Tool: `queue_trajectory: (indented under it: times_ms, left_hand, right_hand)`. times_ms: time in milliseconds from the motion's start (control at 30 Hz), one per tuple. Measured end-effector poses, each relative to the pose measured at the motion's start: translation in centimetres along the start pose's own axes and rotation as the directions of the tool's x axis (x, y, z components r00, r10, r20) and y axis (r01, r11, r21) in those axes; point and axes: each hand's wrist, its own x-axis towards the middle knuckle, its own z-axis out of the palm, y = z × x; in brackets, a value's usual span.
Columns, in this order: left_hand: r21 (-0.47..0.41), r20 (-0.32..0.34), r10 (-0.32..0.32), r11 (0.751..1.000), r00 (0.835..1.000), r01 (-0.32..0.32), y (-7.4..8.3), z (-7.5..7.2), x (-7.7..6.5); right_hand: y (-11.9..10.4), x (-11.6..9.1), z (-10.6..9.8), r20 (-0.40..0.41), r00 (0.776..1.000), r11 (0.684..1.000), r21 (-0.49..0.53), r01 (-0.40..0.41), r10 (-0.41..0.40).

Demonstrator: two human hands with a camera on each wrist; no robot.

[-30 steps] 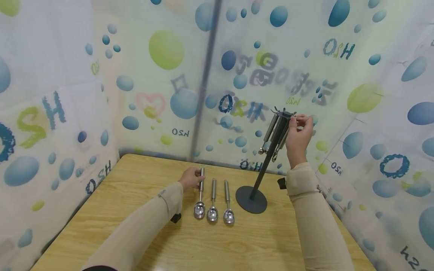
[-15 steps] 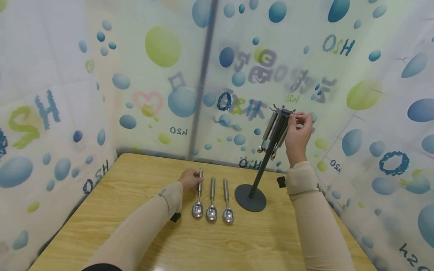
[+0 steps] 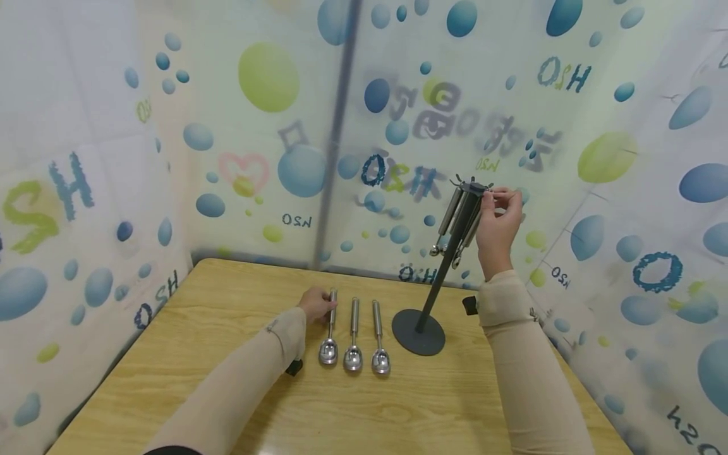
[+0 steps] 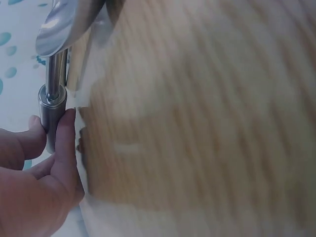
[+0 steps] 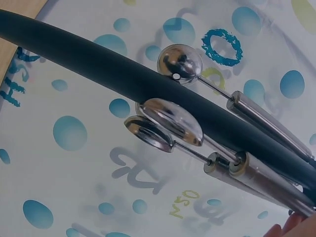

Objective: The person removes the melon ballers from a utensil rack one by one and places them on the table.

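Observation:
My left hand (image 3: 316,306) pinches the handle of the leftmost ice cream scoop (image 3: 328,351), which lies at the left of a row of three. In the left wrist view, thumb and fingers (image 4: 65,136) sit on either side of its thick steel handle (image 4: 51,111). The middle scoop (image 3: 353,359) and the right scoop (image 3: 381,362) lie beside it, bowls toward me. At the top of a dark utensil stand (image 3: 418,332), my right hand (image 3: 497,230) pinches at the hooked rim. Round-bowled steel scoops (image 5: 180,64) hang from the stand, and the hand partly hides their upper ends.
The stand's round base stands on the wooden table (image 3: 227,366), right of the row. Its post leans to the right in the head view. Patterned curtain walls (image 3: 267,189) close in behind the table and at both sides.
My left hand has shifted slightly left and toward me with the leftmost scoop, whose handle end now sits closer in line with the others. The right hand keeps its place on the stand.

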Motion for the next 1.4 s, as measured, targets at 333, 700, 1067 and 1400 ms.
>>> queue_trajectory:
  times_ms: [333,700,1067,1400]
  left_hand:
    - [0.018,-0.019,-0.025,1.000,1.000,0.025,-0.29,0.30,-0.02]
    - [0.162,-0.075,0.008,0.987,0.997,0.004,-0.43,0.58,-0.61]
    - [0.132,-0.071,-0.011,0.991,0.997,0.020,-0.01,0.63,-0.62]
    - [0.142,-0.050,0.002,0.990,0.999,0.006,-0.09,0.70,-0.58]
  right_hand:
    - [-0.17,0.01,0.05,-0.008,1.000,1.000,-0.021,-0.011,0.011]
    - [-0.25,-0.33,-0.02,0.008,1.000,1.000,-0.013,-0.001,0.001]
    - [-0.18,-0.03,0.01,-0.015,1.000,1.000,-0.013,0.003,-0.003]
    - [0.01,-0.22,-0.10,-0.020,1.000,0.999,0.034,-0.006,0.006]
